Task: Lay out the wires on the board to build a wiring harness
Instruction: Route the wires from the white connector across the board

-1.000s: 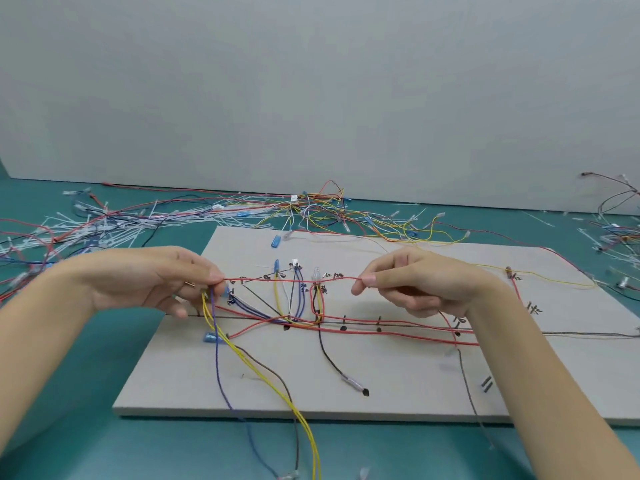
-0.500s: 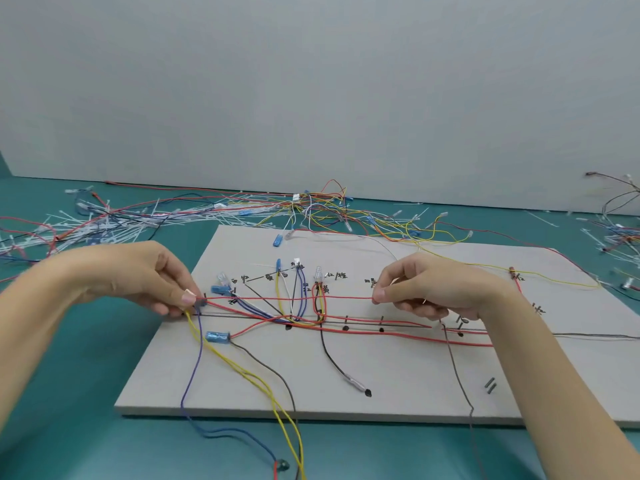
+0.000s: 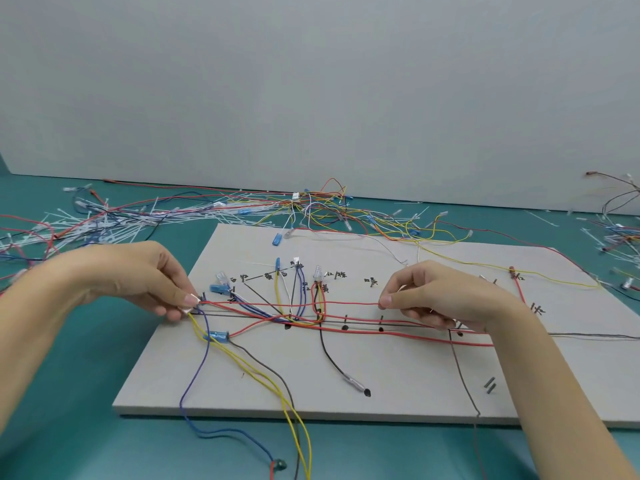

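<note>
A pale grey board (image 3: pixel 398 382) lies flat on a teal table (image 3: pixel 69 427), and both hands work over its middle. The left hand (image 3: pixel 138 275) sits at the board's left edge, its thumb and forefinger pressed together on the end of a red wire (image 3: pixel 294 303); a yellow wire (image 3: pixel 249 368) and a blue wire (image 3: pixel 204 362) also run out from under those fingertips, trailing toward the near edge and off onto the table. The right hand (image 3: pixel 440 296) is right of centre, thumb and forefinger pinched on the same red wire, the other fingers curled beneath. Between the two hands the red wire runs straight and taut, just above the board surface. Below it, further red wires and a black wire (image 3: pixel 332 355) follow a long marked line running left to right, crossing black dots and short ticks drawn on the board. Several blue connectors (image 3: pixel 218 336) sit on the left part of the board, near handwritten labels. At the far side, along the white wall, lies a loose tangle of spare wires (image 3: pixel 311 209) and white cable ties (image 3: pixel 104 223)
</note>
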### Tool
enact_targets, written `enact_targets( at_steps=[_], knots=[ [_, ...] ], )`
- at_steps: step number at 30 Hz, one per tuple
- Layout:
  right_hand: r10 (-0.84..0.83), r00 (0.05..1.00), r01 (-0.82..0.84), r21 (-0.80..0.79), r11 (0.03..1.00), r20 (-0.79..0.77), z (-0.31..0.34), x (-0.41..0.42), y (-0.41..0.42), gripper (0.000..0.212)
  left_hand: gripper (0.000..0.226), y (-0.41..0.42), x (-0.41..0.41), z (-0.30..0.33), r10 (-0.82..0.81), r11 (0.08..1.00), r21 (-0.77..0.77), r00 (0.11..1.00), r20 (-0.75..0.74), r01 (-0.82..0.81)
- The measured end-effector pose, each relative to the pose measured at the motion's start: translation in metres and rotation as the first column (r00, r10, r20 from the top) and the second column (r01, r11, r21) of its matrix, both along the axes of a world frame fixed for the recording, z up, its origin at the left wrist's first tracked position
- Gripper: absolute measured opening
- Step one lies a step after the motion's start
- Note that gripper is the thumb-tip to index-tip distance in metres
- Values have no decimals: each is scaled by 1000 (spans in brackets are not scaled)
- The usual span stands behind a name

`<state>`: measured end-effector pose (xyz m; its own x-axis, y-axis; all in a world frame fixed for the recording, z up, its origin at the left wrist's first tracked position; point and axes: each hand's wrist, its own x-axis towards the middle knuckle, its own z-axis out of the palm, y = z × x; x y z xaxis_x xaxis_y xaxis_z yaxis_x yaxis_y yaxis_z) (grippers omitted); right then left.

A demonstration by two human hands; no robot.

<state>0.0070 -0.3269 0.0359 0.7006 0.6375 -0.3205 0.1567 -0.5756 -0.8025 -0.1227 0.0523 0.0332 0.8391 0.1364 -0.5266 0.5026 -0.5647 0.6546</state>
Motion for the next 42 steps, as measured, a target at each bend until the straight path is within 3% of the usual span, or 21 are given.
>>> enact_targets(
  at_steps=[5,12,15,17,20,23,26,33,38,40,42],
  knots=[
    [-1,1000,1,-29,1000,-3,-1,0,-1,8,91,-6,-4,0,-34,990,138,997,62,25],
    [52,992,-48,36,998,-116,7,1,-14,19,100,-6,-3,-1,23,994,101,993,112,-35],
    [63,986,-41,144,989,-152,10,2,-15,15,82,-8,-3,1,-21,996,93,987,160,6],
    [66,983,-37,169,985,-172,9,3,-17,14,56,-9,-5,3,-48,992,121,987,154,29],
    [93,985,-83,72,994,-148,8,4,-22,12,22,-15,-7,4,-86,973,224,986,146,52],
    [121,983,-127,-37,991,-137,6,5,-23,14,28,-21,-4,2,-90,939,343,988,128,41],
    [114,989,-126,-133,983,-97,8,6,-26,14,32,-23,-2,1,-53,930,368,988,145,-4],
    [72,994,-89,-224,971,-82,8,7,-31,14,41,-36,5,-6,-63,874,480,964,257,-70],
    [16,999,-29,-270,962,-50,6,8,-27,21,19,-73,5,-12,-217,886,459,815,538,-67],
    [-26,999,17,-276,961,-29,5,9,-25,20,6,-97,6,-17,-313,895,447,725,614,9],
    [-68,998,65,-274,959,-1,3,9,-23,16,9,-119,9,-24,-444,861,498,632,635,105]
  ],
)
